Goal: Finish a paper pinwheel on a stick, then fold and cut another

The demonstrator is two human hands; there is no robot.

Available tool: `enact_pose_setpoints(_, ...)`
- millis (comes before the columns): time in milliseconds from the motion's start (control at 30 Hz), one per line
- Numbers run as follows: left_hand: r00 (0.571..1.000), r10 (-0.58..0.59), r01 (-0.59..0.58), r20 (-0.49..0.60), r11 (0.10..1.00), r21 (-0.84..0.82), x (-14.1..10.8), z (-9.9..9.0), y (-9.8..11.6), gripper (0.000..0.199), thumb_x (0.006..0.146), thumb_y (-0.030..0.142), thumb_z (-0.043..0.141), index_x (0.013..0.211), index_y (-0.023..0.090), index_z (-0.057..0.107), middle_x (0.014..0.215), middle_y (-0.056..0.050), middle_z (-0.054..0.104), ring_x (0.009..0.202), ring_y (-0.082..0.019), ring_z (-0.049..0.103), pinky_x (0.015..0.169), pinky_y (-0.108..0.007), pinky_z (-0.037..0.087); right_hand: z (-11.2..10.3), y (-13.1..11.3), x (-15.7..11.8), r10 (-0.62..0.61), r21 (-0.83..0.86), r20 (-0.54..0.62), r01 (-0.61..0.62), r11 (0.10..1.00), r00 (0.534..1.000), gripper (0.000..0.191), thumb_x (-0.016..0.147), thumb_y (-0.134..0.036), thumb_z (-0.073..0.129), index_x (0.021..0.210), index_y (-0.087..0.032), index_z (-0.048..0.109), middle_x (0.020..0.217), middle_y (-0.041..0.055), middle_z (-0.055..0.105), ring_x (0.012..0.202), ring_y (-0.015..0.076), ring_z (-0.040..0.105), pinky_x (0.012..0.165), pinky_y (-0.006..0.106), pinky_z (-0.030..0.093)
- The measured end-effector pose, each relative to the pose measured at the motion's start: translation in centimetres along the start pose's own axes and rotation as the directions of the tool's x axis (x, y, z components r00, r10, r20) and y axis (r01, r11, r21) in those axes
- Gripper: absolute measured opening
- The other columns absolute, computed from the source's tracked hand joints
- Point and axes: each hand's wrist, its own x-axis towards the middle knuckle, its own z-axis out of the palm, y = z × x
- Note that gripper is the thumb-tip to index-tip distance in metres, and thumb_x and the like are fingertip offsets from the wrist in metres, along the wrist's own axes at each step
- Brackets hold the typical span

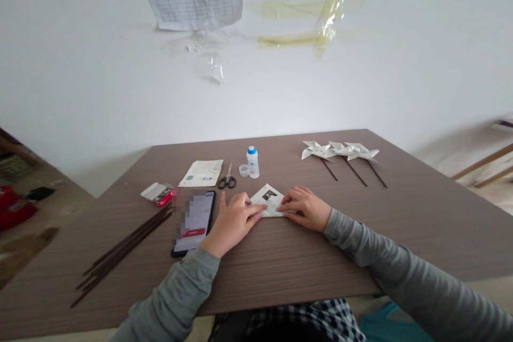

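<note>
— White wall (360,85) behind, and against it a brown wood-grain table (420,235). What are the hands at?

— One folded piece of printed off-white paper (272,201), roughly triangular, flat on the table between them, its point facing the wall.

— And the left hand (235,222)?

— Palm down, fingers loosely spread, the outermost lifted. Its forefinger lies across the paper's left side; it grips nothing.

— The right hand (308,207)?

— Fingers bent and slightly parted, tips on the paper's right side, thumb by the near edge. Whether it pinches the sheet, I cannot tell.

— What sits beside the left hand?

— A black-edged smartphone (196,222), screen up. Left of that, a bundle of thin dark-brown sticks (124,246) and an open red-and-white carton (160,194).

— Beyond the paper?

— Black-handled scissors (227,180) next to a flat, pale printed sheet (202,173), then a clear bottle with a blue cap (252,163) and a small translucent cup (244,171) just beside it.

— Far right?

— Three white paper pinwheels (317,150) on dark sticks, lying in a row, blades overlapping.
</note>
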Motion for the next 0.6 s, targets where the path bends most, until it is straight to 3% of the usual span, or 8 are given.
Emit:
enact_pose_setpoints(133, 1.0, -0.013, 0.013, -0.013, 1.0, 0.004, 0.1, -0.1, 0.1, 0.041, 0.13, 0.034, 0.072, 0.162, 0.048, 0.096, 0.145, -0.011, 0.082, 0.146, -0.038, 0.077, 0.154, -0.096, 0.03, 0.2, 0.1, 0.0, -0.003, 0.002, -0.016, 0.003, 1.0, 1.0, 0.027, 0.123, -0.027, 0.083, 0.143, -0.031, 0.101, 0.125, 0.0117, 0.095, 0.115, 0.0307, 0.087, 0.118, 0.053, 0.069)
enact_pose_setpoints(300, 0.999, -0.023, 0.024, -0.028, 0.998, 0.05, 0.2, -0.1, 0.5, 0.041, 0.131, 0.034, 0.072, 0.163, 0.047, 0.095, 0.141, -0.012, 0.082, 0.153, -0.041, 0.073, 0.151, -0.098, 0.032, 0.6, 0.6, 0.0, 0.011, 0.01, -0.064, -0.01, 1.0, 0.998, 0.024, 0.122, -0.024, 0.085, 0.138, -0.03, 0.101, 0.123, 0.0093, 0.098, 0.115, 0.0303, 0.092, 0.13, 0.057, 0.068)
enact_pose_setpoints(600, 0.999, -0.026, 0.03, -0.039, 0.994, 0.103, 0.7, 0.0, 0.7, 0.045, 0.133, 0.035, 0.066, 0.169, 0.045, 0.091, 0.134, -0.011, 0.082, 0.142, -0.038, 0.074, 0.151, -0.095, 0.035, 1.0, 0.6, -0.1, 0.014, -0.006, -0.099, -0.015, 1.0, 0.995, 0.022, 0.121, -0.024, 0.087, 0.137, -0.031, 0.101, 0.122, 0.009, 0.099, 0.112, 0.0293, 0.093, 0.128, 0.056, 0.07)
